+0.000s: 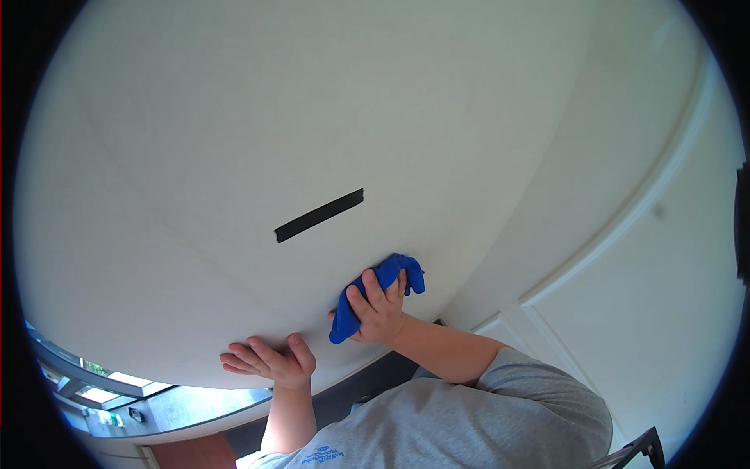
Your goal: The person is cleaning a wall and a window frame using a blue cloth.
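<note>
A pale wall (pixel 195 141) fills most of the head view, with a short strip of black tape (pixel 319 215) stuck slantwise on it. Below and to the right of that strip, my right hand (pixel 376 311) presses a bunched blue cloth (pixel 397 270) against the wall, its fingers closed over the fabric. Lower and further left, my left hand (pixel 273 362) touches or nearly touches the wall with nothing in it. Its fingers and thumb are apart.
At the right stands a white panelled surface with a raised moulding (pixel 617 227). Windows (pixel 101 391) and a grey sill-like ledge (pixel 195 406) show at the lower left. Dark flooring (pixel 359 383) lies below, beside a reddish-brown patch (pixel 191 453).
</note>
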Demonstrator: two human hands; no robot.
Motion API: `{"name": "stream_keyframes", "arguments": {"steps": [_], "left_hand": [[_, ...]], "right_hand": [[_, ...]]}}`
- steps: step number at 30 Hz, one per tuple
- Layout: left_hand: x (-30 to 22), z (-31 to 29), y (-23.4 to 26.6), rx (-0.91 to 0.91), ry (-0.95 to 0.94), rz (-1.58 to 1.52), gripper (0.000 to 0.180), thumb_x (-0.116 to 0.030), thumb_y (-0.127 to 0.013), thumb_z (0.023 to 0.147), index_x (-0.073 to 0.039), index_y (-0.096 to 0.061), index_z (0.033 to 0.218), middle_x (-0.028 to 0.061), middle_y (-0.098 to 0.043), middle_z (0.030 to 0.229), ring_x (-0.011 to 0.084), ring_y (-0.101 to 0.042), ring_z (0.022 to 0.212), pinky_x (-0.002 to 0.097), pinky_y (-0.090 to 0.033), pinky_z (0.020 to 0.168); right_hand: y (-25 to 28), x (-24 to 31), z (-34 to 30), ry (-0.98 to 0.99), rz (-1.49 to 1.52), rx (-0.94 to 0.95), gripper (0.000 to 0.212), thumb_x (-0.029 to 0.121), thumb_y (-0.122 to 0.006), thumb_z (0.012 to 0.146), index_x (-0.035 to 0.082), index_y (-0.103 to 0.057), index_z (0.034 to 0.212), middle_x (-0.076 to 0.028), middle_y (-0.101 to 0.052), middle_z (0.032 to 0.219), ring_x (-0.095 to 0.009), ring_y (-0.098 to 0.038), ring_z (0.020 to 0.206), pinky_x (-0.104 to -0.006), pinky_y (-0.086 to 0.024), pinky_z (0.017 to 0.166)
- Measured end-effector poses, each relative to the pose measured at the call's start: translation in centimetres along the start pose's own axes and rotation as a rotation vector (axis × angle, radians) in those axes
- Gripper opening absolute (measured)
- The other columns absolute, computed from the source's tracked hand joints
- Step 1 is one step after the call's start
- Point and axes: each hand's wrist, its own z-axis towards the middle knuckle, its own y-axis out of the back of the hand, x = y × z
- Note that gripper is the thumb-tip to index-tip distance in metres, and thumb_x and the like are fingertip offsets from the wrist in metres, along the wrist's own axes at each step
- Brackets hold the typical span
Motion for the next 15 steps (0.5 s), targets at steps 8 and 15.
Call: {"name": "stream_keyframes", "arguments": {"steps": [8,15], "left_hand": [[-1.8,1.4,-0.6,-0.022,-0.023,0.062,0.068,-0.039,-0.037,0.102,0.001,-0.02,0.154,0.0197,-0.012,0.164,0.0344,-0.006,0.152,0.0521,-0.002,0.121],[-3.0,0.9,-2.2,-0.055,0.066,0.064,0.064,-0.037,-0.029,0.105,0.002,-0.017,0.155,0.0191,-0.01,0.164,0.0349,-0.004,0.152,0.0525,-0.006,0.121]], "right_hand": [[3.5,-12.4,1.3,-0.191,0.032,-0.047,0.074,0.041,-0.06,0.091,-0.001,-0.039,0.148,-0.032,-0.037,0.149,-0.053,-0.03,0.139,-0.0638,-0.013,0.113],[1.6,-6.7,-2.2,-0.127,0.102,0.033,0.067,0.042,-0.057,0.091,0.014,-0.042,0.15,-0.022,-0.032,0.156,-0.047,-0.02,0.146,-0.0637,-0.003,0.115]]}}
